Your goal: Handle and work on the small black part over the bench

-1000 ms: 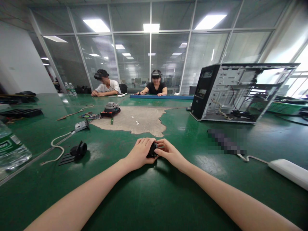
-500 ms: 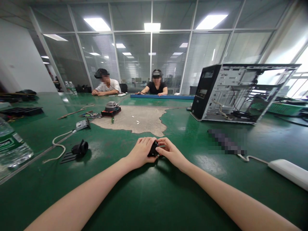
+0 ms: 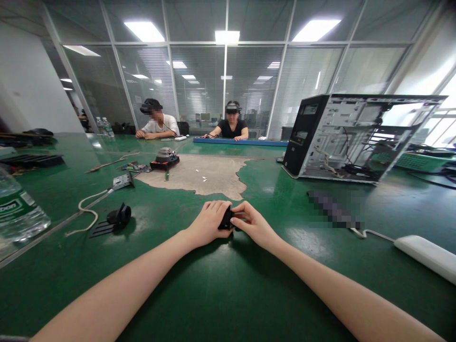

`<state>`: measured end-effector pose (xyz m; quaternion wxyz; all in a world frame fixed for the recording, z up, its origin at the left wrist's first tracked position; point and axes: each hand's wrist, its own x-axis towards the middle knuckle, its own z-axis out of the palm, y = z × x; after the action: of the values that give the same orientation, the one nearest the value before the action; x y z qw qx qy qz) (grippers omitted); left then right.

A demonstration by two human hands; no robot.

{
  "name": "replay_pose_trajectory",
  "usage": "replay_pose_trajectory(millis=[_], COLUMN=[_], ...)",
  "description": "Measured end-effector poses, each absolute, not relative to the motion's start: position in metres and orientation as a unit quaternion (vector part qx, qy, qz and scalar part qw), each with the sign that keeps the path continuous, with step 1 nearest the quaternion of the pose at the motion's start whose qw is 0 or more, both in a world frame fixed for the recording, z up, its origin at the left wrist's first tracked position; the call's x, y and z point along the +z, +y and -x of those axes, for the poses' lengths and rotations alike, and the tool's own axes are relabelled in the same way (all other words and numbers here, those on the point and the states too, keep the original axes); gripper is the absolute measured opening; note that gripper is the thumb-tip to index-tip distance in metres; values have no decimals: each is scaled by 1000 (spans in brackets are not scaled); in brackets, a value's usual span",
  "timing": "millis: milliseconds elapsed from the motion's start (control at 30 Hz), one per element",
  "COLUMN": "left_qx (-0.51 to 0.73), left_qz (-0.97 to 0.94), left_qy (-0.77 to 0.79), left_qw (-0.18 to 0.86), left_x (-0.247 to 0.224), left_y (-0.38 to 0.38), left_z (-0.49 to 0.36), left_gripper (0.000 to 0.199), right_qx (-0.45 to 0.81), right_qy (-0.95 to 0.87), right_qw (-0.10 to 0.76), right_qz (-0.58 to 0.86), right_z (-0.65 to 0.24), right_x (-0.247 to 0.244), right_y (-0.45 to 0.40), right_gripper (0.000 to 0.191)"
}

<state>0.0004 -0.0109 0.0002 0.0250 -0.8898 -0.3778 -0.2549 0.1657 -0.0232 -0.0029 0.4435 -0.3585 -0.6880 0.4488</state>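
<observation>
My left hand [image 3: 208, 222] wraps over a small black part [image 3: 225, 219], its fingers laid across the top and its thumb underneath. From the other side my right hand [image 3: 252, 222] pinches the same part between thumb and fingertips. Much of the black part is covered, so its exact kind cannot be made out. It is held just above or on the green table [image 3: 228, 285]. To the left lies another black plastic piece [image 3: 120, 216] with a round opening and long prongs.
An open computer case [image 3: 306, 137] stands at the right, near a white power strip [image 3: 427, 256] with a cord. A water bottle [image 3: 21, 209] is at far left. Metal and circuit parts [image 3: 166, 159] lie mid-table. Two people [image 3: 231, 126] sit across.
The view has shifted very slightly. Both hands keep their grip on the black part, with hardly any visible movement.
</observation>
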Motion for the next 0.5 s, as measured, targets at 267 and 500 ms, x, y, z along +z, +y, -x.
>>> replay_pose_trajectory(millis=[267,500], left_qx=[-247,-250], left_qz=[889,888], left_qy=[-385,-384], left_qw=[18,19], left_x=[0,-1], left_y=[-9,-10], left_z=[1,0], left_gripper=[57,56], right_qx=[429,498], right_qy=[-618,-592], right_qw=[489,453], right_qz=[440,443], right_z=[-175,-187], right_x=[-6,0], right_y=[-10,-3], right_gripper=[31,35])
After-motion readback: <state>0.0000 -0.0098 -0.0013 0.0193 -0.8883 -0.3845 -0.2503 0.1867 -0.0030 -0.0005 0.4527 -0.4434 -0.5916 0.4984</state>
